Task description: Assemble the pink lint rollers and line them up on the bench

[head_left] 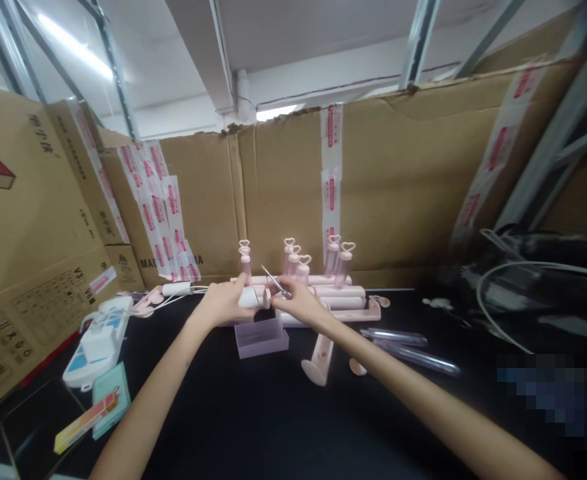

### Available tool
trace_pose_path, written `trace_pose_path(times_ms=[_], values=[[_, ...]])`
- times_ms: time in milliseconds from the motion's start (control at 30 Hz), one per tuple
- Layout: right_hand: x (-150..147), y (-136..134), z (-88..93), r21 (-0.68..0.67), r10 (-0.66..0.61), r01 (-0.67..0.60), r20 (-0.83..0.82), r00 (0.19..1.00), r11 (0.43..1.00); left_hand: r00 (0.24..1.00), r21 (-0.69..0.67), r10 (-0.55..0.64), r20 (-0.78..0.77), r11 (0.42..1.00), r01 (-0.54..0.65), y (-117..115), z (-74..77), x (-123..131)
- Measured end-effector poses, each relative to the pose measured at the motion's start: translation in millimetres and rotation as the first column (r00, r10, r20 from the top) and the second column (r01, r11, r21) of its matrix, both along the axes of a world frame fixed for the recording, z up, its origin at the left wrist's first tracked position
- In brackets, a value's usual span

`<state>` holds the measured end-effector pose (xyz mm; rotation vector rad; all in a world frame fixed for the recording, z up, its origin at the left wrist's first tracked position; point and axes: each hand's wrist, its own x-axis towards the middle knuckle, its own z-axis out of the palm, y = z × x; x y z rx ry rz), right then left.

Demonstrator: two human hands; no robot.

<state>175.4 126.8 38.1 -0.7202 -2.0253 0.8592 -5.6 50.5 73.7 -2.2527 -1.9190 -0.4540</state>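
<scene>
My left hand (pixel 224 304) is closed around a white cylinder (pixel 248 297) with a pale pink round end piece (pixel 266 298). Close to that end, my right hand (pixel 300 305) pinches a slim metal tool (pixel 273 281) that points up to the left; its exact kind is unclear. Below the cylinder sits a translucent lilac box (pixel 262 343). Behind both hands stand several clear pink tubes with heart-shaped tops (pixel 343 267). Pale pink cylinders (pixel 346 293) lie in a row beneath them. A pink part with a round base (pixel 318 365) rests under my right forearm.
Clear tubes (pixel 416 355) lie to the right. At left are a white power strip (pixel 104 333) with cables, a white cylinder on a cable (pixel 178 289), a teal packet (pixel 112 403) and a dark phone-like slab (pixel 33 427). Cardboard walls (pixel 283 193) enclose the back and left.
</scene>
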Motion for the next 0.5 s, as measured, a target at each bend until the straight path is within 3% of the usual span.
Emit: trace_pose_path(times_ms=[67,133,200,267,333,400,433,500], values=[[4.0,0.3,0.8,-0.030,0.014,-0.014,-0.023,1.000,0.999,0.997,-0.001,0.022,0.077,1.000,-0.022,3.7,0.4,-7.6],[8.4,0.0,7.7,-0.048,0.023,-0.027,-0.087,0.996,0.998,0.956,0.025,-0.026,0.291,0.999,0.020,8.5,-1.7,-10.4],[11.4,-0.6,21.2,-0.045,0.022,-0.031,-0.194,0.981,0.998,0.812,0.071,-0.127,0.569,0.992,0.105,13.2,-7.0,-6.2],[11.4,-2.0,38.1,-0.017,0.026,-0.033,-0.315,0.949,0.999,0.659,0.090,-0.189,0.728,0.979,0.181,17.2,-14.4,3.4],[8.2,-4.7,52.6,0.039,0.072,-0.061,-0.455,0.887,0.997,0.597,0.071,-0.199,0.777,0.970,0.231,20.0,-21.8,14.8],[2.8,-8.5,59.2,0.088,0.148,-0.119,-0.536,0.831,0.989,0.581,0.059,-0.208,0.787,0.962,0.265,21.5,-27.3,24.4],[0.0,-10.5,58.8,0.098,0.180,-0.151,-0.531,0.828,0.984,0.576,0.057,-0.213,0.789,0.959,0.277,21.8,-29.0,28.0],[-3.7,-13.4,51.6,0.078,0.215,-0.200,-0.393,0.894,0.977,0.515,0.084,-0.236,0.824,0.950,0.300,21.9,-30.5,33.0]])
